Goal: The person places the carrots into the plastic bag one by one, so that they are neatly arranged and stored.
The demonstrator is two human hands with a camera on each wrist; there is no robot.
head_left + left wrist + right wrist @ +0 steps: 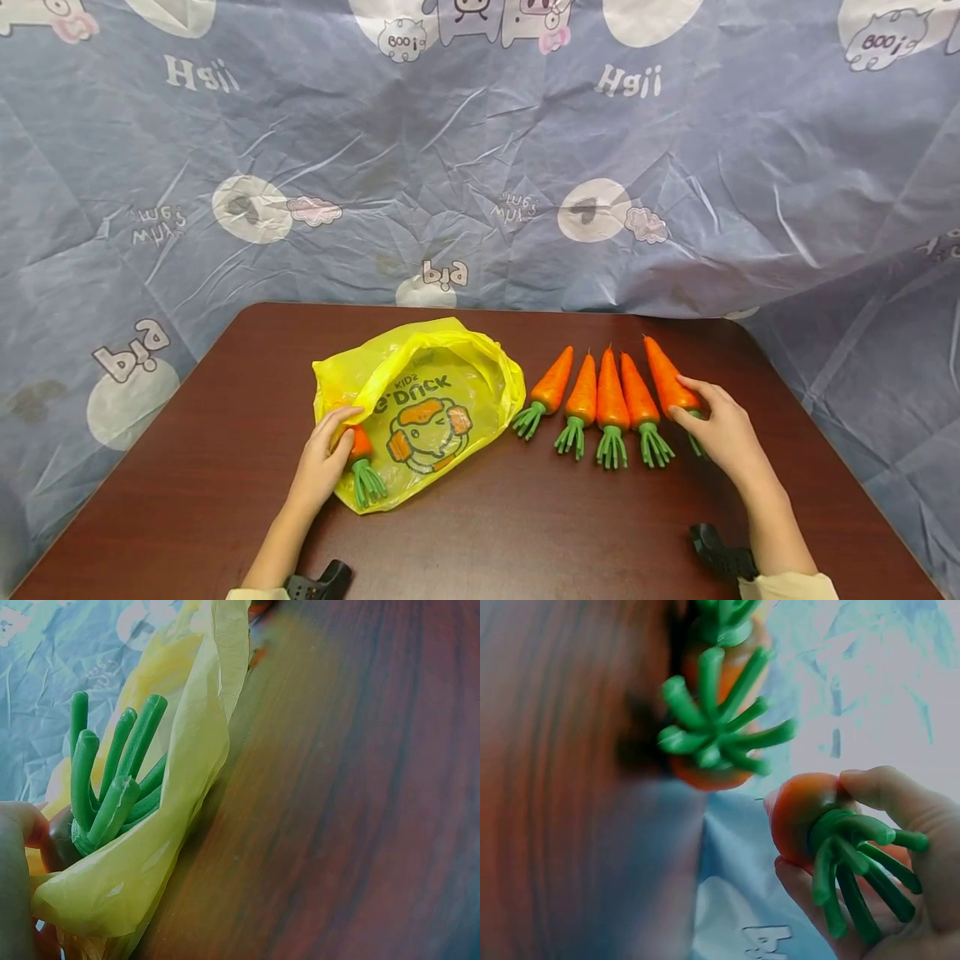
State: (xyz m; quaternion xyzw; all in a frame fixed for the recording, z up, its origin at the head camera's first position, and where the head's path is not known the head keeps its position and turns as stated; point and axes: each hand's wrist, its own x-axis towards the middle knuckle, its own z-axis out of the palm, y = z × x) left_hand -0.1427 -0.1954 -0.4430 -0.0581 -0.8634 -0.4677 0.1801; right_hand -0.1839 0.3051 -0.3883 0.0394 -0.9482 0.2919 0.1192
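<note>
A yellow plastic bag with a duck print lies on the table, its mouth open. My left hand pinches the bag's near left edge together with a toy carrot at the mouth; the green stems stick out while the tip is hidden in the bag. At the right, my right hand grips another toy carrot around its thick end, thumb on one side and fingers on the other. Between the hands, several more toy carrots lie in a row, stems toward me.
The dark brown wooden table carries everything. Behind it hangs a wrinkled blue-grey printed cloth. The leftmost loose carrot lies close beside the bag's right edge.
</note>
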